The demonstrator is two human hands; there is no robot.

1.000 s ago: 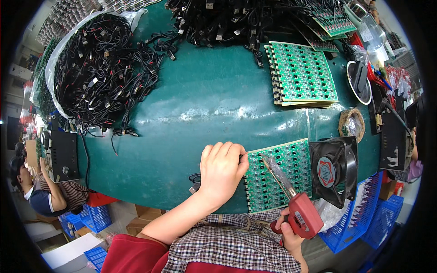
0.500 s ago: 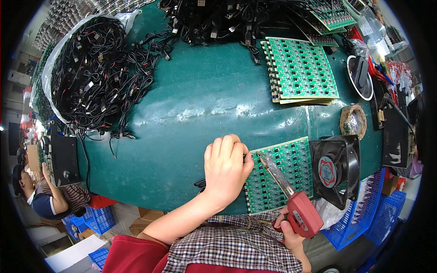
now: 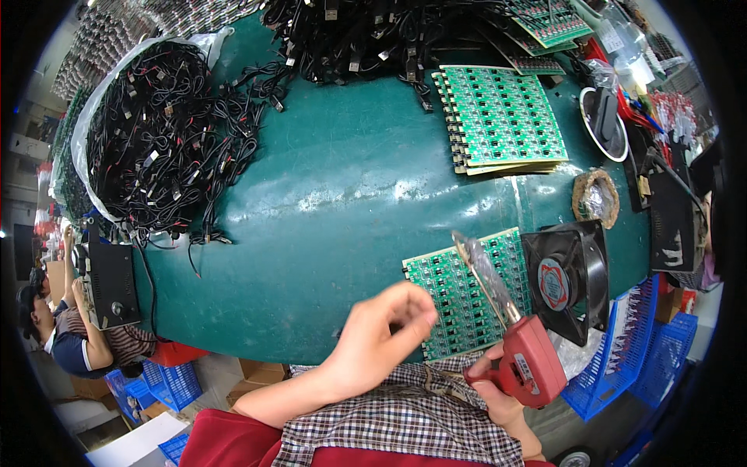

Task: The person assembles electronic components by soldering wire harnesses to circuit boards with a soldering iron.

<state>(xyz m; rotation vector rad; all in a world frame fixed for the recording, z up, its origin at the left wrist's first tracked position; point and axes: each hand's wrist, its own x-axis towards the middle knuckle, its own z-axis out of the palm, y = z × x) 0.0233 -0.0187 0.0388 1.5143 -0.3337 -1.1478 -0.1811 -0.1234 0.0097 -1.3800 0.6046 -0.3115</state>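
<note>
My right hand grips a red soldering gun by its handle. The gun's long metal tip slants up and left above a green circuit board panel lying near the table's front edge. Rows of small black parts cover that panel. By its left edge is my left hand, slightly blurred, with fingers curled and thumb and forefinger drawn together. What they hold, if anything, is hidden. Something dark, perhaps a cable, shows just behind this hand.
A black fan stands right of the panel. Farther back are stacked circuit boards and a hexagonal dish. Black USB cables fill a bag at left; more lie at the back. A co-worker sits far left.
My left hand has drawn back toward me from the panel's top left corner. The soldering gun's tip has lifted off the panel's upper edge, and the panel appears slightly turned.
</note>
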